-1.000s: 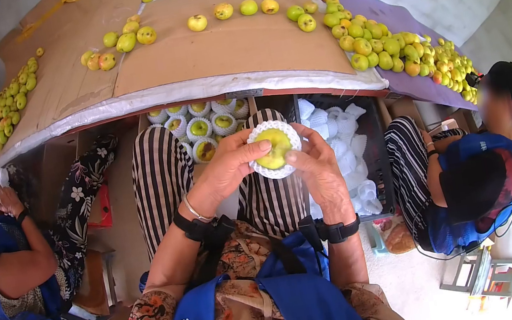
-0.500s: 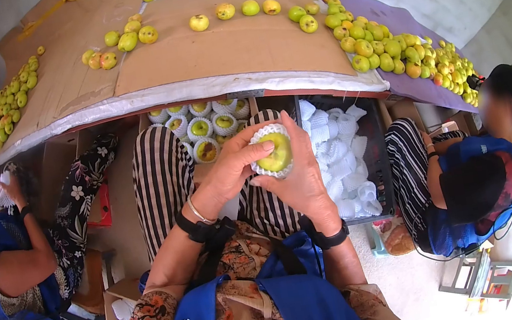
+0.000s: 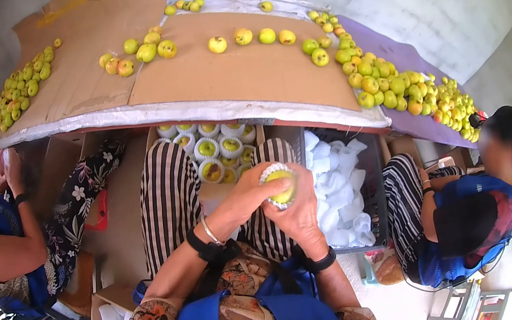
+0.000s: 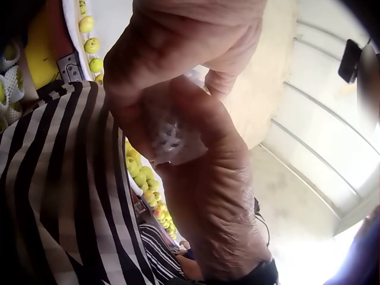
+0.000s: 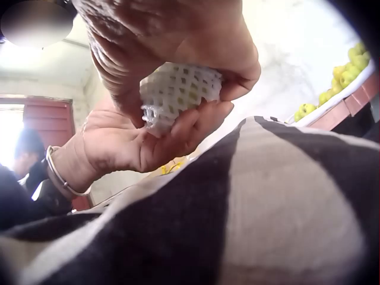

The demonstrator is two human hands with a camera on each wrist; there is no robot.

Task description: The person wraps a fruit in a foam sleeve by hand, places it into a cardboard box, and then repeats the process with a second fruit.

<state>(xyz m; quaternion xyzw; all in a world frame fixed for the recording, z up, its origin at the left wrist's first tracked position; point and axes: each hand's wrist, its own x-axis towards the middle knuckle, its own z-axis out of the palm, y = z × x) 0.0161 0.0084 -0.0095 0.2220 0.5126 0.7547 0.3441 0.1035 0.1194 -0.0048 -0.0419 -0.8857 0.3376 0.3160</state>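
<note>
A yellow-green apple [image 3: 281,183] in a white foam net sleeve is between both hands over the lap. My left hand [image 3: 242,201], with a bangle at the wrist, grips it with the thumb lying across its top. On the other side, my right hand [image 3: 302,211] curls round the sleeve. The right wrist view shows the foam net [image 5: 181,92] enclosed by the fingers of both hands, with the apple's green showing through the mesh. In the left wrist view the hands hide most of the apple.
A box of sleeved apples [image 3: 207,149] stands ahead of the knees. Right of it is a dark crate of white foam nets [image 3: 339,180]. Loose apples [image 3: 384,82] lie on the cardboard-covered table [image 3: 242,75]. People sit on both sides.
Both hands have come down toward the lap with the apple. My right hand went from thumb on the apple, to straight fingers beside it, to curled round it. The head view has shifted.
</note>
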